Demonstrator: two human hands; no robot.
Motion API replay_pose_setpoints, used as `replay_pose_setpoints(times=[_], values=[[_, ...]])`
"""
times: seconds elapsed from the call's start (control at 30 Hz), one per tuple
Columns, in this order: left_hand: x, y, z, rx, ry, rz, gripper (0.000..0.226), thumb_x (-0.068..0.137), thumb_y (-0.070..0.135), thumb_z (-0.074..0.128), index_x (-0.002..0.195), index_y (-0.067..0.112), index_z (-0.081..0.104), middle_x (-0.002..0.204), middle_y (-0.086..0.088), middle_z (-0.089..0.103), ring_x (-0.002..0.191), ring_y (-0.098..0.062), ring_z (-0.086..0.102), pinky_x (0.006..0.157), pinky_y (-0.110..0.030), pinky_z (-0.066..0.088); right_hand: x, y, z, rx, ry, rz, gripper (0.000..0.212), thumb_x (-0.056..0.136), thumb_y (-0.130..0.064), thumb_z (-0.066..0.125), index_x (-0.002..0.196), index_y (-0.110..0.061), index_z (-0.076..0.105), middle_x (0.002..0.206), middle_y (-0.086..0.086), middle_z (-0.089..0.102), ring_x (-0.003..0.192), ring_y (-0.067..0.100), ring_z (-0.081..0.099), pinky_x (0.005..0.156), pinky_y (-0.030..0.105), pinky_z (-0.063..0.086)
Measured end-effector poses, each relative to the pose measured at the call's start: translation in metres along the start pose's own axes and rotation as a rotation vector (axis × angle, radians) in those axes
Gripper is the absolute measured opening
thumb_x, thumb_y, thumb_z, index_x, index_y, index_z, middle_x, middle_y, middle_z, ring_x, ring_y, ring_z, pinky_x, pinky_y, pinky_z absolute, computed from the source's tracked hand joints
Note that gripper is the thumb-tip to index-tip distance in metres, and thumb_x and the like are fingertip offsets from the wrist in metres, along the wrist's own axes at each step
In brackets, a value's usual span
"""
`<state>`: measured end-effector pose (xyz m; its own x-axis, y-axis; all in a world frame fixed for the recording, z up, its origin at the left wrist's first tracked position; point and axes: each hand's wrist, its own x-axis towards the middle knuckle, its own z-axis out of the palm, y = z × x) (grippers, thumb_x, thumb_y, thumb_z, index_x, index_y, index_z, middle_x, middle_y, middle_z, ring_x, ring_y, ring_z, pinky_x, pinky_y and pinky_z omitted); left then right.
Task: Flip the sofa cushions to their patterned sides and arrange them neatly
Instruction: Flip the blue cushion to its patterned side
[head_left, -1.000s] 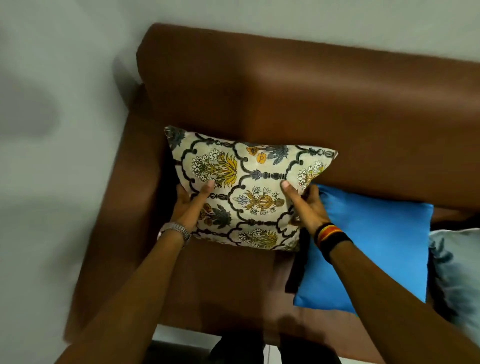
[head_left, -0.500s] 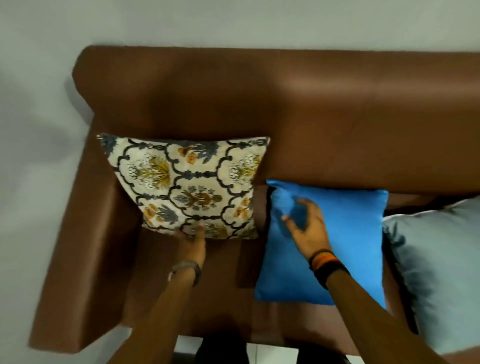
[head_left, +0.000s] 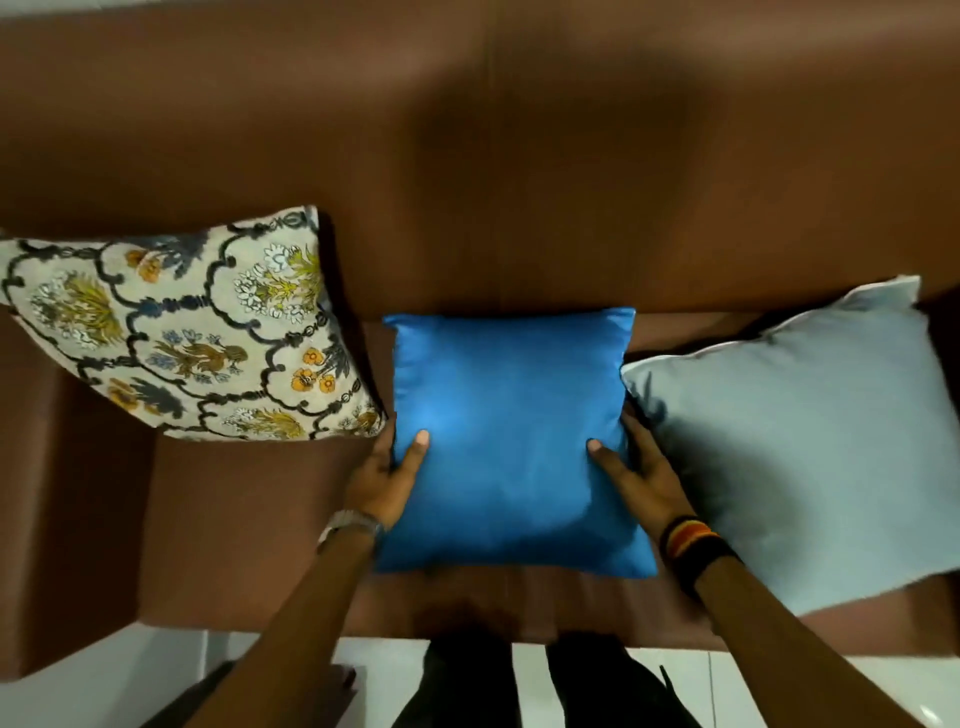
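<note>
A plain bright blue cushion (head_left: 511, 441) lies on the seat of the brown sofa (head_left: 519, 156), its plain side up. My left hand (head_left: 387, 478) grips its left edge, thumb on top. My right hand (head_left: 636, 475) grips its right edge the same way. To the left, a floral patterned cushion (head_left: 192, 338) leans against the backrest by the armrest, pattern facing out. To the right a pale grey-blue cushion (head_left: 810, 441) lies with a plain side showing.
The sofa's left armrest (head_left: 67, 519) runs along the left. White floor tiles (head_left: 779, 686) show at the bottom, with my dark trouser legs (head_left: 519, 686) against the sofa's front edge.
My left hand let go of the patterned cushion and moved right onto the blue cushion's left edge. My right hand shifted to its right edge. The view swung right.
</note>
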<state>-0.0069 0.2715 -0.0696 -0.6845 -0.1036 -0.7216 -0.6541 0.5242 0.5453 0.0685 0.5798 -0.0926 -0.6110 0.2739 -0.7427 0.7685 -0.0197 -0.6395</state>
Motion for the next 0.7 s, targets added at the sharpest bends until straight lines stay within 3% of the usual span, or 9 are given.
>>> replay_pose_setpoints(times=[0.1, 0.17, 0.27, 0.33, 0.4, 0.5, 0.6, 0.63, 0.7], values=[[-0.024, 0.020, -0.047, -0.232, -0.167, -0.113, 0.066, 0.086, 0.081, 0.051, 0.130, 0.036, 0.071, 0.126, -0.012, 0.076, 0.120, -0.023, 0.070, 0.107, -0.052, 0.050, -0.025, -0.035, -0.035, 0.088, -0.013, 0.036, 0.035, 0.099, -0.043, 0.070, 0.132, -0.030, 0.075, 0.137, 0.000, 0.077, 0.129, 0.014, 0.072, 0.115, 0.035, 0.055], [-0.033, 0.035, -0.071, -0.397, -0.199, -0.142, 0.079, 0.086, 0.082, 0.037, 0.119, 0.024, 0.079, 0.116, -0.010, 0.081, 0.106, -0.019, 0.077, 0.091, -0.039, 0.058, -0.035, -0.063, -0.058, 0.220, -0.057, 0.075, 0.049, 0.105, -0.054, 0.052, 0.122, -0.020, 0.082, 0.130, 0.013, 0.080, 0.127, 0.030, 0.074, 0.110, 0.040, 0.056], [-0.028, 0.054, -0.077, -0.568, -0.109, -0.129, 0.094, 0.086, 0.086, 0.012, 0.119, 0.019, 0.069, 0.100, -0.005, 0.083, 0.088, -0.017, 0.080, 0.065, -0.029, 0.064, -0.038, -0.107, -0.067, 0.404, -0.092, 0.057, 0.083, 0.100, -0.075, 0.027, 0.115, -0.019, 0.086, 0.118, 0.014, 0.084, 0.103, 0.031, 0.082, 0.079, 0.039, 0.067], [-0.016, 0.062, -0.065, -0.665, -0.018, -0.030, 0.094, 0.094, 0.078, -0.003, 0.133, 0.018, 0.059, 0.121, -0.014, 0.074, 0.105, -0.028, 0.072, 0.070, -0.037, 0.061, -0.030, -0.129, -0.058, 0.406, -0.030, -0.008, 0.086, 0.102, -0.076, 0.017, 0.128, -0.020, 0.077, 0.111, 0.002, 0.087, 0.101, 0.025, 0.080, 0.082, 0.042, 0.061], [-0.005, 0.071, -0.047, -0.718, 0.101, 0.047, 0.085, 0.099, 0.069, -0.007, 0.152, 0.023, 0.043, 0.145, -0.009, 0.056, 0.123, -0.028, 0.060, 0.089, -0.044, 0.055, -0.019, -0.141, -0.040, 0.363, 0.024, -0.091, 0.077, 0.105, -0.074, 0.015, 0.130, -0.029, 0.072, 0.110, -0.009, 0.086, 0.103, 0.015, 0.079, 0.096, 0.047, 0.056], [0.003, 0.091, -0.028, -0.641, 0.214, 0.131, 0.091, 0.089, 0.084, 0.006, 0.159, 0.030, 0.027, 0.153, 0.004, 0.043, 0.142, -0.025, 0.046, 0.110, -0.044, 0.043, -0.007, -0.150, -0.011, 0.275, 0.058, -0.170, 0.080, 0.102, -0.080, 0.013, 0.156, -0.037, 0.054, 0.151, -0.010, 0.067, 0.134, 0.012, 0.066, 0.108, 0.038, 0.055], [0.009, 0.095, -0.018, -0.522, 0.139, 0.184, 0.139, 0.050, 0.106, 0.041, 0.164, 0.029, 0.019, 0.161, 0.006, 0.037, 0.144, -0.016, 0.039, 0.118, -0.038, 0.035, -0.009, -0.149, 0.015, 0.210, 0.046, -0.245, 0.091, 0.084, -0.096, 0.025, 0.159, -0.049, 0.043, 0.159, -0.025, 0.055, 0.142, -0.001, 0.056, 0.122, 0.037, 0.041], [0.011, 0.095, -0.017, -0.449, 0.121, 0.213, 0.142, 0.050, 0.103, 0.052, 0.165, 0.029, 0.015, 0.161, 0.007, 0.038, 0.143, -0.013, 0.039, 0.118, -0.036, 0.034, -0.010, -0.147, 0.022, 0.148, 0.056, -0.275, 0.096, 0.082, -0.096, 0.033, 0.163, -0.045, 0.038, 0.164, -0.021, 0.051, 0.148, 0.003, 0.051, 0.127, 0.039, 0.036], [0.019, 0.092, -0.016, -0.375, 0.102, 0.267, 0.125, 0.063, 0.079, 0.076, 0.163, 0.030, 0.019, 0.149, 0.014, 0.046, 0.136, -0.008, 0.043, 0.119, -0.034, 0.036, -0.013, -0.146, 0.033, 0.058, 0.082, -0.336, 0.090, 0.091, -0.080, 0.054, 0.165, -0.034, 0.030, 0.166, -0.007, 0.049, 0.152, 0.015, 0.048, 0.131, 0.043, 0.034]])
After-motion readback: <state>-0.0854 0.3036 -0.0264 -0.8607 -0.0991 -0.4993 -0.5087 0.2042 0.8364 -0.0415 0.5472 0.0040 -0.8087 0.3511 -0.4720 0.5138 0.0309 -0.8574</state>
